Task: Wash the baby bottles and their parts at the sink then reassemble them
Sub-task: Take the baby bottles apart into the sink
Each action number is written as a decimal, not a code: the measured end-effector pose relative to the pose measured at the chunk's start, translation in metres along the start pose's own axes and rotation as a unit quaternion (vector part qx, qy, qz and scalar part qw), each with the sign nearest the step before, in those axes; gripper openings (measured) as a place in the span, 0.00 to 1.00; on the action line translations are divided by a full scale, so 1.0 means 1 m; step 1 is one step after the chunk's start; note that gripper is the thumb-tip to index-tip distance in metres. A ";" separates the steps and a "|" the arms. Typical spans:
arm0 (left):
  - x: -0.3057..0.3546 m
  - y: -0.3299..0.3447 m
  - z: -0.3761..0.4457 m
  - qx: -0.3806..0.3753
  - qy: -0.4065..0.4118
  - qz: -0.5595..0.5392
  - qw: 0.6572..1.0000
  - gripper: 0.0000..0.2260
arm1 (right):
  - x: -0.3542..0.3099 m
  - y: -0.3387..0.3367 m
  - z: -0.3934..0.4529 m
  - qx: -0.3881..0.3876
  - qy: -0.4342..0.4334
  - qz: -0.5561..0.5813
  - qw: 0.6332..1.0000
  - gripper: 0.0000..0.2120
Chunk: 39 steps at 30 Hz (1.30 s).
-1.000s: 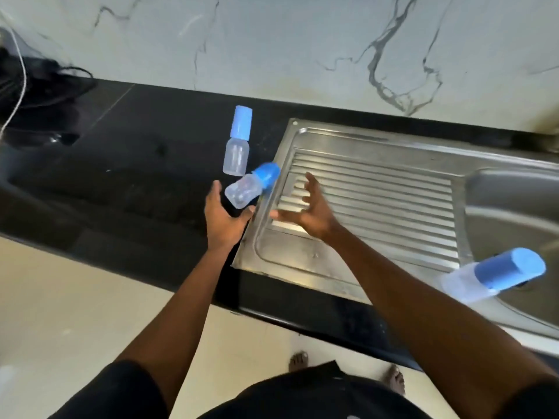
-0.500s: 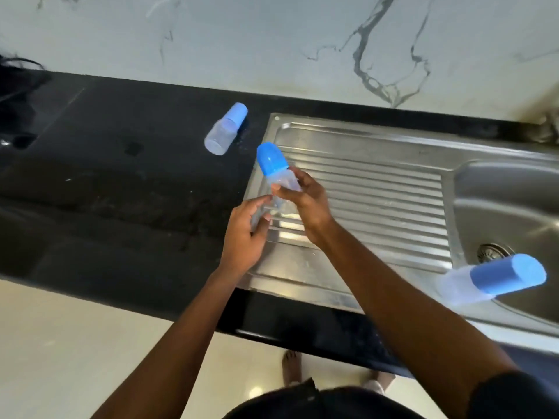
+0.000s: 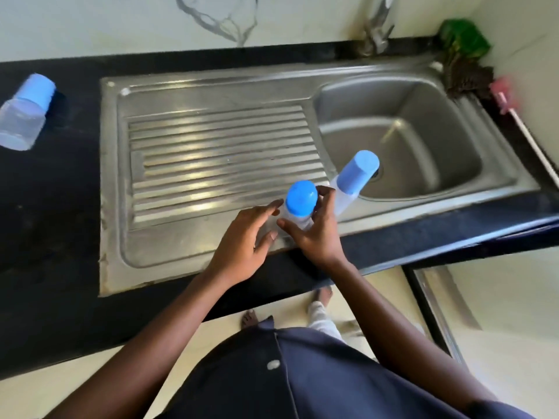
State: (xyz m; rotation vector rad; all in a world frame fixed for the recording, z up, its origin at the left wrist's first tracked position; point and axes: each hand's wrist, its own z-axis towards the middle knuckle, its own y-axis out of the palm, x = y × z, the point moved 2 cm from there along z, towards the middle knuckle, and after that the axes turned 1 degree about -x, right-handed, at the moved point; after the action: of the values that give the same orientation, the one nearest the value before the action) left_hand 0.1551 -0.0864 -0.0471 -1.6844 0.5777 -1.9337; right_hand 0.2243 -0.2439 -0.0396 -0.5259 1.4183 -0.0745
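Blue-capped clear bottle upright over the drainboard's near edge, pinched by right hand fingers curled round its body; left hand just beside, fingers spread, fingertip touching. Second capped bottle leaning at the basin rim. Third bottle lying far left on black tabletop.

A black tabletop carries a stainless steel sink unit set into it, with a ribbed drainboard on the left and a basin on the right. At the tabletop's far left lies a clear baby bottle with a light blue cap. In the back right corner sit a green scrubber, a dark scouring pad and a pink-headed brush.
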 end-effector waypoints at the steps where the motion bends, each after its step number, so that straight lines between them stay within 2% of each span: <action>1: -0.001 0.000 0.000 -0.005 -0.002 0.004 1.000 0.24 | 0.000 0.001 0.000 0.008 0.001 -0.006 1.000 0.33; 4: -0.005 -0.004 -0.002 -0.019 -0.016 0.015 1.000 0.25 | -0.003 0.002 -0.004 0.018 0.000 -0.011 1.000 0.36; 7: -0.009 -0.020 -0.006 0.022 -0.018 0.020 0.999 0.24 | -0.026 -0.006 -0.011 0.059 -0.086 -0.031 0.994 0.42; 9: -0.015 -0.041 -0.010 0.072 -0.033 0.022 0.997 0.22 | -0.056 -0.007 -0.011 0.088 -0.188 -0.045 0.977 0.37; 11: -0.021 -0.068 -0.013 0.127 -0.048 0.040 0.990 0.18 | -0.092 0.003 -0.005 0.096 -0.294 -0.063 0.949 0.27; 13: -0.032 -0.098 -0.011 0.172 -0.078 0.077 0.979 0.14 | -0.118 0.026 0.009 0.067 -0.355 -0.094 0.928 0.18; 14: -0.043 -0.120 -0.011 0.196 -0.110 0.108 0.968 0.13 | -0.127 0.046 0.017 0.032 -0.369 -0.103 0.923 0.17; 18: -0.099 -0.205 0.011 0.259 -0.236 0.240 0.905 0.16 | -0.133 0.125 0.055 -0.130 -0.351 -0.219 0.901 0.24; 21: -0.135 -0.254 0.037 0.240 -0.314 0.297 0.869 0.24 | -0.131 0.160 0.083 -0.217 -0.281 -0.304 0.884 0.30; 23: -0.149 -0.269 0.054 0.215 -0.352 0.314 0.855 0.28 | -0.130 0.165 0.094 -0.231 -0.255 -0.327 0.880 0.32; 27: -0.173 -0.282 0.073 0.182 -0.455 0.281 0.825 0.33 | -0.140 0.162 0.109 -0.227 -0.239 -0.328 0.885 0.31; 29: -0.175 -0.285 0.077 0.196 -0.502 0.277 0.796 0.31 | -0.147 0.158 0.116 -0.235 -0.239 -0.320 0.886 0.29; 30: -0.174 -0.285 0.079 0.214 -0.515 0.239 0.795 0.31 | -0.149 0.156 0.118 -0.240 -0.237 -0.313 0.888 0.28; 32: -0.154 -0.283 0.090 0.263 -0.479 0.060 0.836 0.30 | -0.158 0.154 0.126 -0.228 -0.218 -0.269 0.910 0.25; 33: -0.137 -0.278 0.094 0.278 -0.425 -0.058 0.859 0.30 | -0.164 0.152 0.129 -0.207 -0.194 -0.220 0.933 0.24; 35: -0.088 -0.261 0.098 0.278 -0.313 -0.224 0.880 0.29 | -0.180 0.145 0.140 -0.133 -0.113 -0.077 0.982 0.27; 37: -0.036 -0.238 0.101 0.219 -0.219 -0.314 0.897 0.28 | -0.204 0.128 0.155 -0.092 -0.004 0.074 0.993 0.31; 39: 0.012 -0.220 0.105 0.152 -0.158 -0.311 0.925 0.27 | -0.228 0.105 0.168 -0.101 0.048 0.185 0.976 0.28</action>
State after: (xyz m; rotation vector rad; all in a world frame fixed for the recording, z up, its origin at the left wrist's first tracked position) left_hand 0.2363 0.0792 0.1127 -2.0590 -0.4168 -1.9385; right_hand 0.3188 -0.0193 0.1385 -0.4213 1.6080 0.3505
